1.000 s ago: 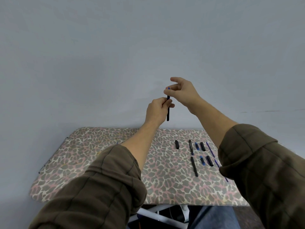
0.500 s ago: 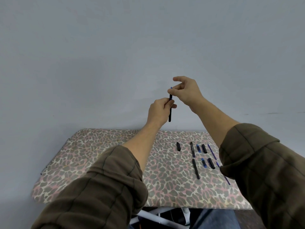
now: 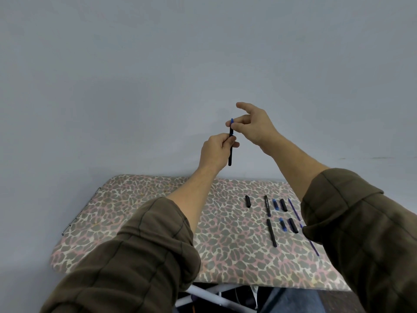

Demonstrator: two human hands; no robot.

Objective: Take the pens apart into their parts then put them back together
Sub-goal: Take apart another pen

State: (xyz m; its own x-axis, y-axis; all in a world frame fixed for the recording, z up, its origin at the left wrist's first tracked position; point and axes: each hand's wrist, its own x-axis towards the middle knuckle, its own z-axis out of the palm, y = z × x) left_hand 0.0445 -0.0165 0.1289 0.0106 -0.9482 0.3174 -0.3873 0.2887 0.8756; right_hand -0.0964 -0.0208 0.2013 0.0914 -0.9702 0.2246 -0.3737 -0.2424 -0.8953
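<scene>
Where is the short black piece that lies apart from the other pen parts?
In the head view, the short black piece lies on the leopard-print table, right of centre, left of the farther black barrel.

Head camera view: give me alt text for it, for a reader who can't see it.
A person's left hand grips a black pen upright in mid-air while the right hand pinches its blue-tipped top end. Below, a leopard-print table holds loose pen parts laid in rows on its right side.
</scene>
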